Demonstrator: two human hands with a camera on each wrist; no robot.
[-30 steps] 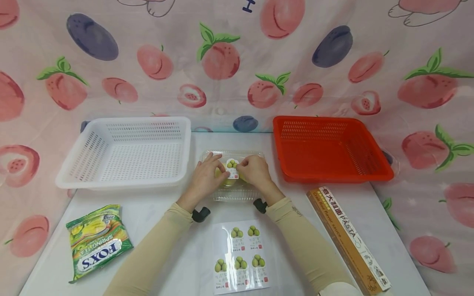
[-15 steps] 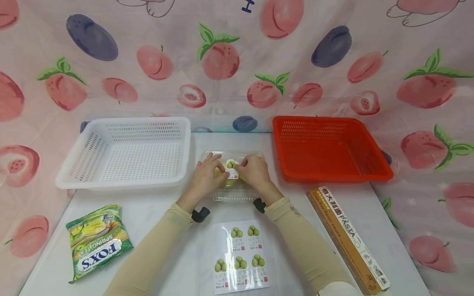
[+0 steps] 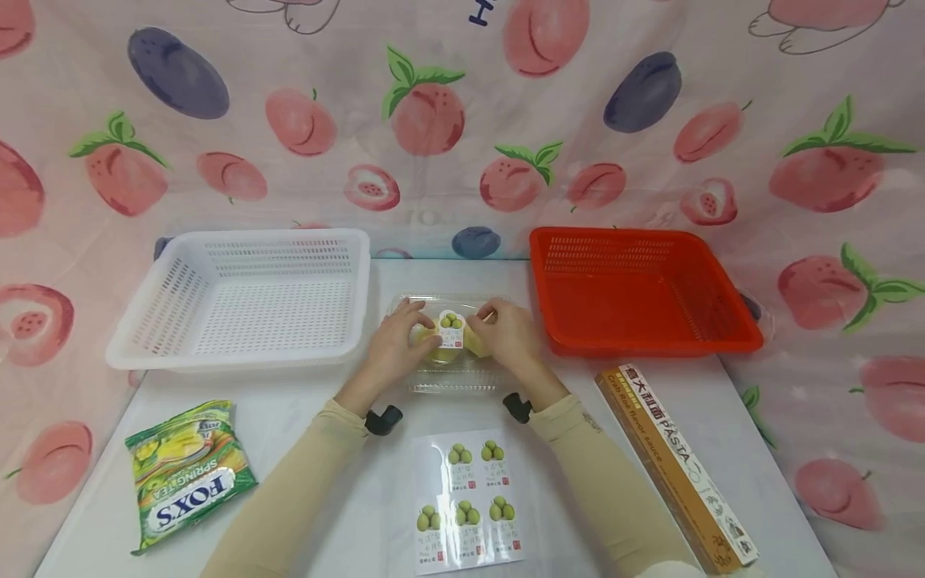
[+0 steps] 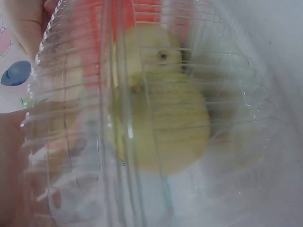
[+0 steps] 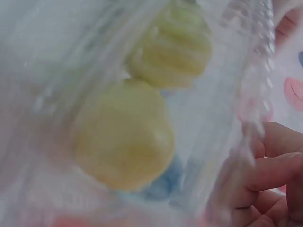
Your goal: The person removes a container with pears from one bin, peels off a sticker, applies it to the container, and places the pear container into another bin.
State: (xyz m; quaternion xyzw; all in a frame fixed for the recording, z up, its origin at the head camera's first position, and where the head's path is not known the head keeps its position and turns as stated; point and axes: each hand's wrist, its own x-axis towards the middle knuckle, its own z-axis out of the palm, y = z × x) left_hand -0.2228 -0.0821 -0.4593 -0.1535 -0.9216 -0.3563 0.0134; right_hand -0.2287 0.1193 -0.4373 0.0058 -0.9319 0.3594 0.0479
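Note:
A clear plastic clamshell box (image 3: 462,379) holding pale yellow pear-like fruits (image 5: 128,137) lies mid-table. On its lid, a white label (image 3: 451,331) printed with green fruits lies flat. My left hand (image 3: 393,345) rests on the box's left side, its thumb tip touching the label's lower left edge and its fingers loosely bent. Over the lid's right side is my right hand (image 3: 509,333), thumb and forefinger parted beside the label's right edge, with nothing seen between them. Through the ribbed plastic, the left wrist view shows the fruits (image 4: 161,109) blurred.
A sheet of similar labels (image 3: 468,502) lies in front of the box. Behind left stands a white basket (image 3: 238,360), behind right a red basket (image 3: 650,347). A green Fox's packet (image 3: 191,474) lies left; a long pasta box (image 3: 675,466) lies right.
My right hand's thumb and forefinger have let go of the label's right edge, parted and shifted slightly right. My left hand has moved slightly left, its thumb still at the label's edge.

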